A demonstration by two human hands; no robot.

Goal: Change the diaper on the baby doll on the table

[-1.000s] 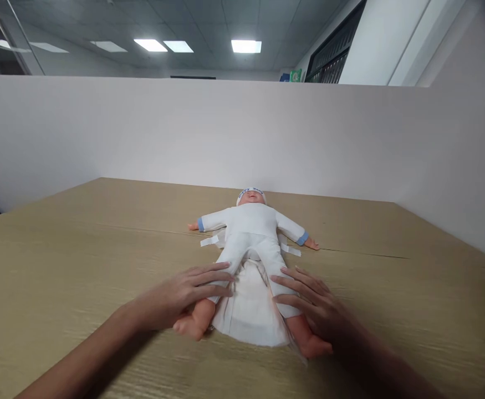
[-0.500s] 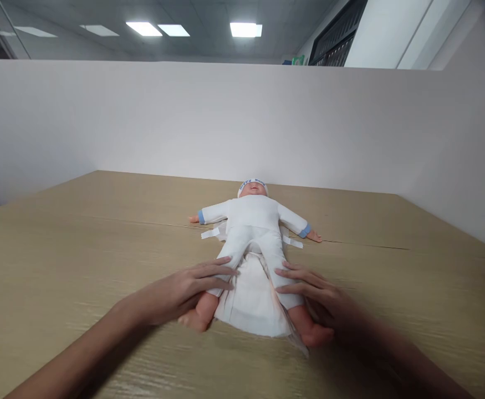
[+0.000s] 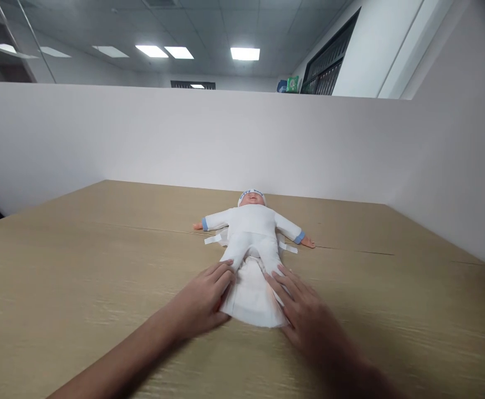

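A baby doll [image 3: 251, 221] in a white suit with blue cuffs and a lettered white headband lies face up, arms spread. Under its hips is an open white diaper [image 3: 254, 302], whose front part spreads toward me between the legs. Its side tabs [image 3: 213, 239] stick out on both sides of the waist. My left hand [image 3: 203, 296] is curled around the doll's lower leg on the left. Over the other lower leg lies my right hand [image 3: 302, 307], its fingers bent across it and its thumb low by the diaper's edge. Both of the doll's feet are hidden by my hands.
The doll lies on a wide wooden-looking table [image 3: 134, 260] with a thin seam across it. A white partition [image 3: 184, 138] rises behind the table and along the right. Beyond it, green and blue packages [image 3: 292, 84] show near a dark barred window [image 3: 329, 55].
Both hands have moved inward and closed more around the doll's lower legs. The legs are nearer together, and the feet have become covered. The camera view has tilted up slightly.
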